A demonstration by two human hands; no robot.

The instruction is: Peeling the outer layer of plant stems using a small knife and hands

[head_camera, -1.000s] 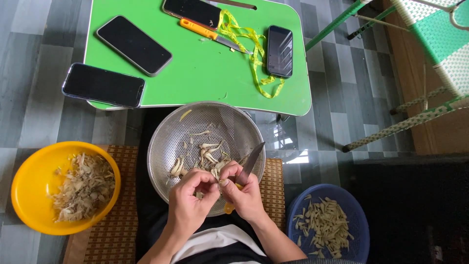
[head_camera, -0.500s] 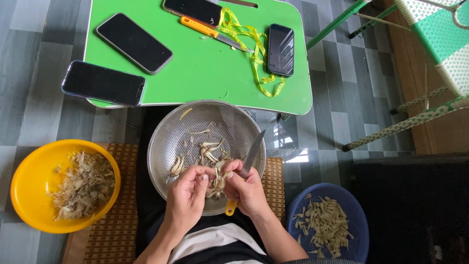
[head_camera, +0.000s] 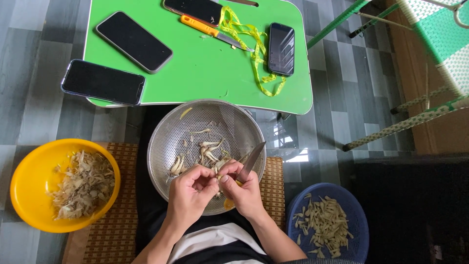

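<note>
- A green folding table [head_camera: 195, 73] fills the upper middle of the frame.
- Four dark smartphones lie on it: upper left [head_camera: 134, 41], left edge [head_camera: 103, 82], top [head_camera: 193, 10], right [head_camera: 281, 48].
- An orange-handled knife [head_camera: 215, 33] lies beside a yellow measuring tape [head_camera: 254, 49].
- A green-and-white woven chair [head_camera: 435, 44] stands at the upper right.

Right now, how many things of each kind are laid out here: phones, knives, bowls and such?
Phones: 4, one, one, one, one
Knives: 2, the orange-handled knife and the knife in the right hand
Bowls: 3, the yellow bowl, the metal colander, the blue bowl
Measuring tape: 1
Total: 10
</note>
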